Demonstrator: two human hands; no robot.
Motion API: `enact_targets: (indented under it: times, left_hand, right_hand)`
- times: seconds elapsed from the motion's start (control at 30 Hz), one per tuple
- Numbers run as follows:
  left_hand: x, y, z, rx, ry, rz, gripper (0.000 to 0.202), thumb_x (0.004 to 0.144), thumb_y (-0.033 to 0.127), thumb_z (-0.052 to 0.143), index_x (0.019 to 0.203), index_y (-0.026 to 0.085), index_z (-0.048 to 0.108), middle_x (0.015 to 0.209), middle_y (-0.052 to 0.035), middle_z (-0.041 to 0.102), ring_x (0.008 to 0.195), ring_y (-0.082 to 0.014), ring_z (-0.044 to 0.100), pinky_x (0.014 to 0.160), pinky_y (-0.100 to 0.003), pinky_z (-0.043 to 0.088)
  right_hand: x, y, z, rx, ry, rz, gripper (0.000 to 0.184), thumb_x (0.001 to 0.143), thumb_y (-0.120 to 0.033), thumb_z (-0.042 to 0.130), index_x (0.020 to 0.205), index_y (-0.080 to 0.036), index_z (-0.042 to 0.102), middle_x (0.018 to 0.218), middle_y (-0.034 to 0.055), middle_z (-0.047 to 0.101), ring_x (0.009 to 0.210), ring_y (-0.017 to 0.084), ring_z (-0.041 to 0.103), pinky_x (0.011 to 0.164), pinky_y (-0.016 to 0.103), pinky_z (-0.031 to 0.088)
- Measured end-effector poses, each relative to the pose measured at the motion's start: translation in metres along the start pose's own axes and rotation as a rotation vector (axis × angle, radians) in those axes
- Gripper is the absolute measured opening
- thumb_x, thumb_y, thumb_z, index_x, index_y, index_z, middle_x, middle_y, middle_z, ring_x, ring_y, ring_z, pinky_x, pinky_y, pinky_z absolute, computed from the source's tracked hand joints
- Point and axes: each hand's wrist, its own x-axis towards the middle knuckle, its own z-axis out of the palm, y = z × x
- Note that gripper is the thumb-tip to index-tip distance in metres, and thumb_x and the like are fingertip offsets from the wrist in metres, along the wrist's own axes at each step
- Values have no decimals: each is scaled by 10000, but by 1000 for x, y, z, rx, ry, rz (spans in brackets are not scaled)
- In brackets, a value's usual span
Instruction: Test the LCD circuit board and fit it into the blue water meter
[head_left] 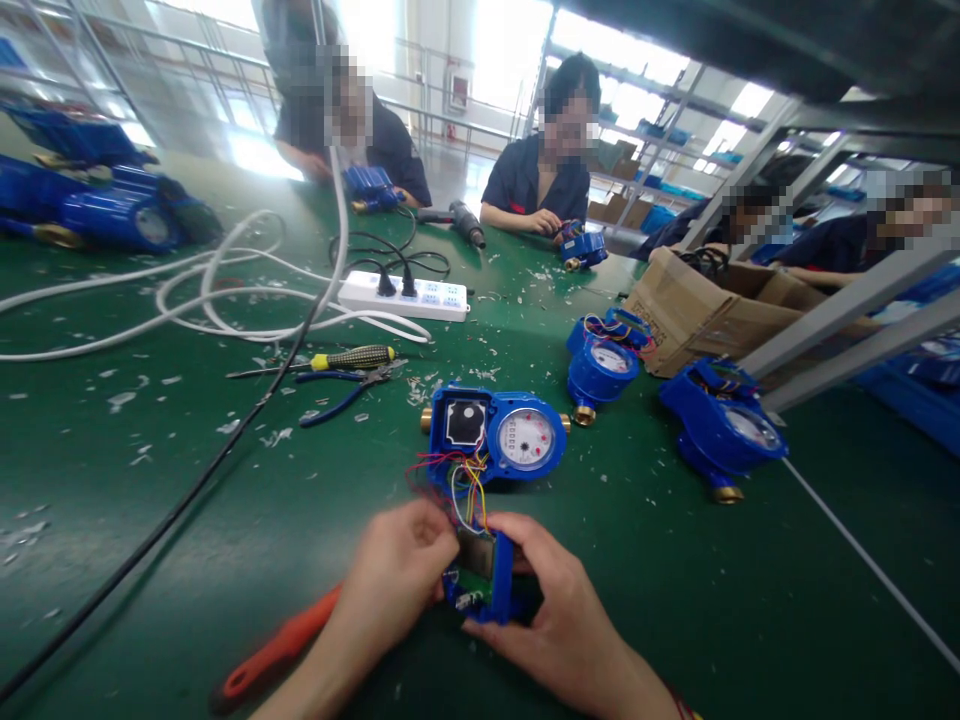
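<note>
A blue plastic cover with a green circuit board is gripped from its right side by the right hand, the thumb and fingers spread about its width. The left hand is curled in at the cover's left edge; its fingertips are partly hidden, and whether a wire is pinched there cannot be told. By thin red, yellow and white wires the cover is joined to an opened blue water meter with a round white dial, which is placed just beyond the hands. An orange-handled tool is partly covered by the left forearm, and the table's left side is crossed by a black cable. Farther off, dark-blue-handled cutters, a yellow-and-black screwdriver and a white power strip are surrounded by pale scraps on the green tabletop. To the right, two more blue meters are set near a brown cardboard box, on whose side dark printing is seen but cannot be read. The dial's small markings are likewise too fine to be read. Opposite, blue meters are handled by co-workers in dark shirts.
</note>
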Motion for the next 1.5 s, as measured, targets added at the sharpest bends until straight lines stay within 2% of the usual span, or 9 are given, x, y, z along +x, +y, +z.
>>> enact_targets:
  times: [0.13,0.43,0.6,0.8,0.97,1.07,1.17,1.33,1.5]
  left_hand:
    - [2,0,0,6,-11,-6,167,705,305,493,671,142,513,392,36,510,353,-64,451,378,-138,336]
    - [2,7,2,-221,-144,-73,296,773,456,421,762,161,439,472,40,517,364,-75,476,361,-156,362]
    - [-1,9,-4,-188,-136,-7,264,712,387,569,764,140,490,463,44,495,394,-50,440,384,-139,354]
    - [-5,16,-10,-457,-161,53,280,770,424,517,727,155,451,635,29,560,437,-45,478,422,-154,372]
    - [-4,15,-11,-343,-104,61,417,800,522,412,618,148,399,544,22,530,417,-51,462,423,-162,363]
    - [-6,14,-11,-261,-138,108,314,771,472,508,776,164,449,528,52,502,430,-53,462,422,-154,367]
    - [-9,16,-11,-271,-195,170,287,749,406,568,874,187,431,635,56,527,461,-45,481,430,-151,382]
    - [-10,18,-14,-274,-185,177,306,730,417,590,864,160,490,715,27,560,484,-31,477,459,-152,395]
    - [-11,17,-14,-81,-28,142,483,804,554,366,641,133,538,536,-1,546,458,-61,475,488,-174,373]
  right_hand:
    - [0,-2,2,-2,41,3,678,630,-207,769,1205,-314,425,1175,-19,521,1049,162,533,902,270,472]
    - [1,7,-9,444,-17,207,718,604,-164,786,1207,-234,402,1052,40,605,969,195,597,835,322,502]
    - [0,9,-10,525,-13,230,735,591,-105,785,1208,-234,407,1072,49,597,988,198,589,840,316,492]
    - [5,10,-12,894,3,185,750,590,-98,788,1214,-197,385,1193,98,521,1076,218,536,905,332,448]
    - [8,11,-13,1030,-3,187,747,586,-118,795,1219,-179,402,1197,113,517,1091,236,522,914,343,429]
    - [6,12,-13,1113,11,197,704,637,-178,775,1240,-160,412,1176,125,535,1108,239,508,949,354,397]
    - [3,17,-11,1241,25,202,544,739,-227,696,1224,-163,457,1142,117,562,1056,215,542,934,345,410]
    - [4,24,-3,1379,-16,224,257,855,-276,552,1085,-165,580,949,78,645,788,140,631,727,242,509]
    - [4,24,1,1319,4,232,419,775,-282,633,1168,-187,525,1067,92,606,960,205,590,896,362,443]
